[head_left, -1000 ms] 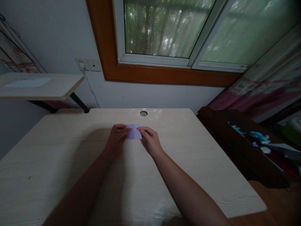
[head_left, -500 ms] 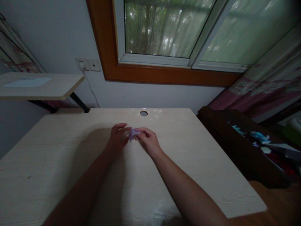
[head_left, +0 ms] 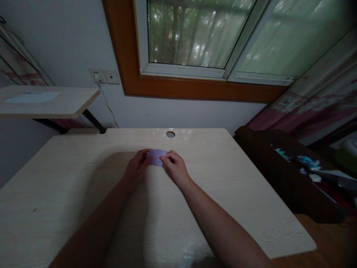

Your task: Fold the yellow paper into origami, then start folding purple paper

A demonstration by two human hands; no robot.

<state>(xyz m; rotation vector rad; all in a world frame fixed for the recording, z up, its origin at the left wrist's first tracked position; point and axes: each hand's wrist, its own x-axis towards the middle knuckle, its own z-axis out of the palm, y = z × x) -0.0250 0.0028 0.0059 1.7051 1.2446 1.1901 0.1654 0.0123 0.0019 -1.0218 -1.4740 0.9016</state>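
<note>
Between my two hands is a small piece of purple paper (head_left: 156, 156), spread out with creases and slightly wavy edges. My left hand (head_left: 137, 163) pinches its left edge, thumb on the near face. At the right edge, my right hand (head_left: 176, 166) grips the paper between thumb and fingers. Both hands are over the far middle part of the pale wood-grain desk (head_left: 223, 193). Whether the paper touches the desk I cannot tell.
A round cable hole (head_left: 170, 134) is near the desk's back edge. At the left stands a raised shelf (head_left: 78, 100) on black legs, bearing a white sheet (head_left: 33, 97). Right of the desk is a dark cabinet (head_left: 267, 156) with assorted items. A window (head_left: 195, 37) is behind.
The purple paper has gone from folded or edge-on to spread flat between my hands. My left fingers, loosely apart before, have closed on its left side. My right hand has barely moved.
</note>
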